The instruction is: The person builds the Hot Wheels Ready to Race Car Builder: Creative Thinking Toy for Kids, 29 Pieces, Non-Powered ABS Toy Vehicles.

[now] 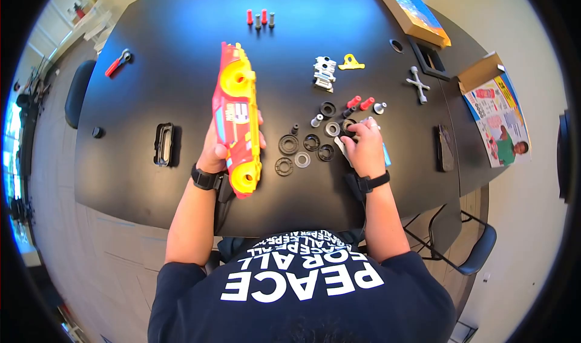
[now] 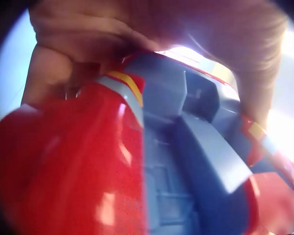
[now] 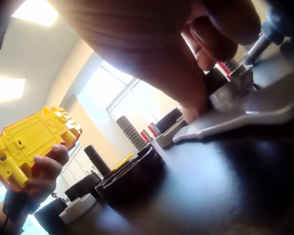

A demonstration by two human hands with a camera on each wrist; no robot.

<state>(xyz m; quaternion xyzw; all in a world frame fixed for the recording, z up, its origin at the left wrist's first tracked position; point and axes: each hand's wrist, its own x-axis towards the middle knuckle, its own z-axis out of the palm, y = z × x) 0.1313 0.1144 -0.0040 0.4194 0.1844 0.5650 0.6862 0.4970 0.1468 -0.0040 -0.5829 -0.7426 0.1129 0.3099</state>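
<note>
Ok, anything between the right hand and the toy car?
Black rings, a clear ring and a dark peg are on the table between them; with the left hand holding the toy car raised, the path above looks clear.

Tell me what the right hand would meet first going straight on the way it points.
Seen from the head view, the right hand would probably meet the black wheel first, with the red pegs beyond. Depth is unclear, so it may be touching that wheel.

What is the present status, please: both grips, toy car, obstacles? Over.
Left grip holds toy car. Right grip among small parts, hold unclear. Black rings lie between them.
</note>
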